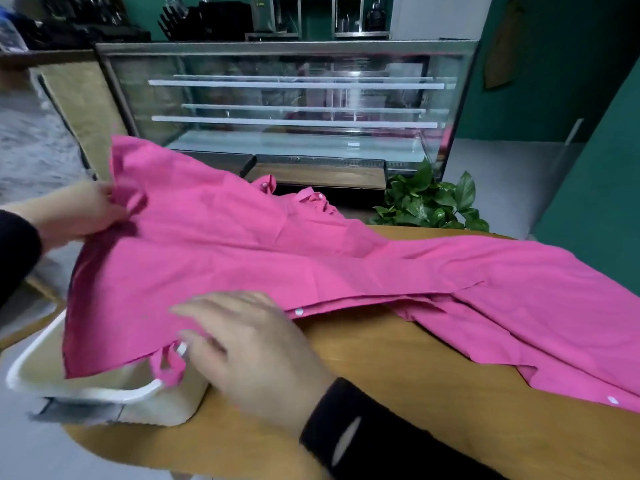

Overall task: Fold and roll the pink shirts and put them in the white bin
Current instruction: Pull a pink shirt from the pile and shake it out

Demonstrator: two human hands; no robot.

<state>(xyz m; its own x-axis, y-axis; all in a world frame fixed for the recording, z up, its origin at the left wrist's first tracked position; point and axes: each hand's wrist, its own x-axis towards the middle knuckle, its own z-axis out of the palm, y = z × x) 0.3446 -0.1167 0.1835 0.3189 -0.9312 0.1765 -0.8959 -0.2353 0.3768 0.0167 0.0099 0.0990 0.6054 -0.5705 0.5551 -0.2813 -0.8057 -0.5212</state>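
Fingers of the left hand [74, 211] pinch the pink shirt [242, 254] draped over the white bin [104, 393]; right-hand fingers [194, 308] press it flat.

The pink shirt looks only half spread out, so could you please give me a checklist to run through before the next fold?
1. Left hand grips the pink shirt at its far left edge: ok.
2. Right hand holds the near hem: cannot tell; it rests there, fingertips hidden by motion blur.
3. Shirt lying flat on the wooden table: not ok; the left part is lifted and creased.
4. White bin uncovered for loading: not ok; the shirt drapes over its opening.
5. Shirt wholly on the table: not ok; its left part overhangs the bin.
6. Sleeve spread out to the right: ok.
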